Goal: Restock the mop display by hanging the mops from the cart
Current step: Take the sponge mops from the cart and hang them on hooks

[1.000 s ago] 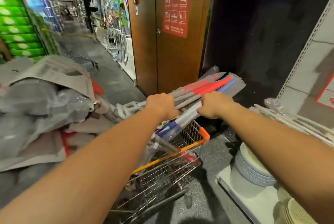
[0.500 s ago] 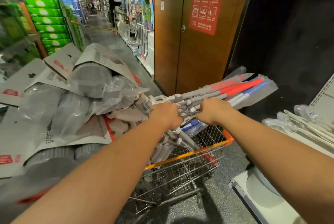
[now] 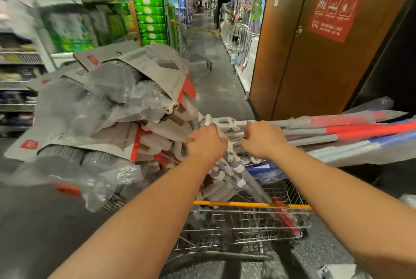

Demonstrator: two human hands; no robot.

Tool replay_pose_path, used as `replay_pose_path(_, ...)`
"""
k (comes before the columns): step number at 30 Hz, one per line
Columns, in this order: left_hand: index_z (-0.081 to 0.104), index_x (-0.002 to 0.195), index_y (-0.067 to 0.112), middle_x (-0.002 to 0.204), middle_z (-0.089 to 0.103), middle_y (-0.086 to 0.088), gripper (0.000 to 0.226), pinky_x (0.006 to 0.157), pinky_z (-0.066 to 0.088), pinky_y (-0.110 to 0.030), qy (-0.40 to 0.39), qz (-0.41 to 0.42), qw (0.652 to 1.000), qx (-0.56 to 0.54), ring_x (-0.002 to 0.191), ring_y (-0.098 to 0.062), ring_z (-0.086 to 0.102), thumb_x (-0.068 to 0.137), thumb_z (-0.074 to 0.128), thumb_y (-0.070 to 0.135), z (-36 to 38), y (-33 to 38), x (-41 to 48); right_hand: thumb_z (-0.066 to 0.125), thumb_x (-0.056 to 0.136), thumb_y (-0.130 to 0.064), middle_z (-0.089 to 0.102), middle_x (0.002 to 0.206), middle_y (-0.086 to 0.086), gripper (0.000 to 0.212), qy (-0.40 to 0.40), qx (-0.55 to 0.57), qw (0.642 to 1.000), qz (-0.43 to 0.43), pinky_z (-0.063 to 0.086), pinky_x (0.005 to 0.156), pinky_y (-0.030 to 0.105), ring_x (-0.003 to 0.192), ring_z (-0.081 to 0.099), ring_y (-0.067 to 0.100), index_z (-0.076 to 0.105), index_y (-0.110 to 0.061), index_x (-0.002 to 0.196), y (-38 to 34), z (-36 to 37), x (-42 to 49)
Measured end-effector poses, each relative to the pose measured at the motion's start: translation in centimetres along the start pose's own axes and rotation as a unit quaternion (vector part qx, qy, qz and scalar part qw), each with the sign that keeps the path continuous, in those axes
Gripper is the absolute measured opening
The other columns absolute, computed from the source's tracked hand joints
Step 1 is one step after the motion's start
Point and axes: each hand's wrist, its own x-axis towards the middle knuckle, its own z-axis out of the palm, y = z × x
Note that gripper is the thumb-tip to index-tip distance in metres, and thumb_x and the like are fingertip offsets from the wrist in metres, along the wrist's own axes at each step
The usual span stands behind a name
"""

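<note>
The bundle of grey mop poles with red and blue plastic-wrapped ends [image 3: 337, 131] lies across the top of the wire shopping cart with the orange rim [image 3: 247, 204]. The pole ends jut well past the cart's right edge. The grey mop heads, bagged in clear plastic and card sleeves [image 3: 108, 107], overhang its left edge.

The left hand [image 3: 206, 141] curls over the white plastic fittings at the bundle's middle, and the right hand [image 3: 262, 140] grips the grey poles just beside it. With both grips so close together on a long, loose load, a lift may tip it or let single poles slide out of the slick wrap. The jutting ends lie near the brown wooden door [image 3: 304, 65] and could strike it on a swing. Tangled heads may also snag and drag the light cart along.
</note>
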Motion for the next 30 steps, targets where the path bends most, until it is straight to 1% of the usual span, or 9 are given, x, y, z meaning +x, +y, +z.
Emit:
replay_pose_path(5, 0.052, 0.124, 0.013, 0.117, 0.062, -0.011, 0.038, 0.078, 0.038, -0.035, 0.049, -0.113, 0.990, -0.071, 0.109, -0.034, 0.057, 0.092, 0.047, 0.033, 1.0, 0.8, -1.0, 0.050, 0.090, -0.034, 0.063, 0.112, 0.014, 0.033, -0.005, 0.050, 0.998, -0.048, 0.045, 0.076, 0.034, 0.103, 0.058, 0.033, 0.063, -0.013, 0.112, 1.1, 0.6, 0.8)
replay_pose_path(10, 0.047, 0.121, 0.010, 0.121, 0.059, -0.014, 0.047, 0.080, 0.045, -0.039, 0.086, -0.225, 0.955, -0.171, 0.111, -0.036, 0.055, 0.092, 0.049, 0.047, 2.9, 1.0, -2.7, 0.050, 0.091, -0.035, 0.065, 0.106, 0.013, 0.029, 0.005, 0.108, 0.991, -0.080, 0.047, 0.076, 0.037, 0.098, 0.059, 0.034, 0.062, -0.013, 0.103, 0.9, 2.6, 1.1)
replay_pose_path(13, 0.041, 0.133, 0.011, 0.127, 0.054, -0.013, 0.053, 0.082, 0.045, -0.039, 0.086, -0.273, 0.938, -0.195, 0.113, -0.034, 0.055, 0.093, 0.050, 0.045, 3.5, 0.7, -3.3, 0.051, 0.092, -0.031, 0.064, 0.109, 0.012, 0.028, 0.016, 0.164, 0.982, -0.097, 0.046, 0.073, 0.035, 0.099, 0.059, 0.032, 0.061, -0.012, 0.109, 0.5, 3.5, 1.6)
replay_pose_path(16, 0.041, 0.135, 0.012, 0.127, 0.053, -0.010, 0.054, 0.080, 0.043, -0.037, 0.101, -0.280, 0.920, -0.254, 0.112, -0.032, 0.056, 0.093, 0.052, 0.045, 4.1, 0.3, -2.8, 0.049, 0.095, -0.024, 0.064, 0.115, 0.013, 0.029, 0.040, 0.228, 0.968, -0.100, 0.048, 0.082, 0.037, 0.105, 0.058, 0.031, 0.060, -0.008, 0.116, -0.2, 4.1, 2.1)
replay_pose_path(19, 0.043, 0.129, 0.010, 0.123, 0.054, -0.011, 0.051, 0.086, 0.047, -0.037, 0.119, -0.275, 0.892, -0.339, 0.112, -0.031, 0.055, 0.093, 0.054, 0.045, 4.6, -0.1, -1.9, 0.048, 0.097, -0.020, 0.061, 0.123, 0.009, 0.032, 0.053, 0.303, 0.947, -0.088, 0.046, 0.091, 0.036, 0.112, 0.056, 0.027, 0.058, -0.010, 0.125, -1.1, 4.7, 3.2)
replay_pose_path(22, 0.039, 0.134, 0.011, 0.127, 0.054, -0.012, 0.055, 0.087, 0.043, -0.035, 0.107, -0.277, 0.874, -0.386, 0.115, -0.029, 0.052, 0.095, 0.051, 0.047, 5.0, -0.3, -1.1, 0.048, 0.098, -0.019, 0.060, 0.123, 0.007, 0.030, 0.059, 0.386, 0.920, -0.044, 0.042, 0.088, 0.030, 0.111, 0.056, 0.024, 0.058, -0.012, 0.125, -2.2, 5.3, 4.5)
replay_pose_path(26, 0.030, 0.148, 0.012, 0.144, 0.044, -0.013, 0.067, 0.102, 0.038, -0.035, 0.114, -0.254, 0.868, -0.412, 0.132, -0.028, 0.043, 0.095, 0.049, 0.049, 5.7, -0.3, 0.1, 0.053, 0.096, -0.022, 0.059, 0.124, 0.007, 0.030, 0.048, 0.419, 0.906, -0.039, 0.046, 0.091, 0.034, 0.111, 0.057, 0.023, 0.057, -0.016, 0.125, -3.3, 6.5, 5.8)
replay_pose_path(28, 0.030, 0.149, 0.014, 0.148, 0.041, -0.009, 0.066, 0.104, 0.036, -0.033, 0.138, -0.258, 0.853, -0.433, 0.135, -0.026, 0.040, 0.096, 0.050, 0.048, 5.8, -0.3, 0.7, 0.054, 0.095, -0.020, 0.059, 0.123, 0.006, 0.031, 0.057, 0.427, 0.901, -0.043, 0.045, 0.090, 0.033, 0.110, 0.056, 0.023, 0.057, -0.016, 0.125, -3.7, 7.0, 6.2)
replay_pose_path(30, 0.038, 0.144, 0.018, 0.142, 0.048, -0.006, 0.056, 0.102, 0.040, -0.034, 0.163, -0.249, 0.837, -0.460, 0.130, -0.025, 0.046, 0.096, 0.050, 0.044, 6.3, -0.1, 1.1, 0.057, 0.092, -0.018, 0.059, 0.122, 0.005, 0.033, 0.066, 0.437, 0.896, -0.046, 0.046, 0.090, 0.036, 0.108, 0.057, 0.023, 0.057, -0.015, 0.125, -3.6, 7.4, 6.7)
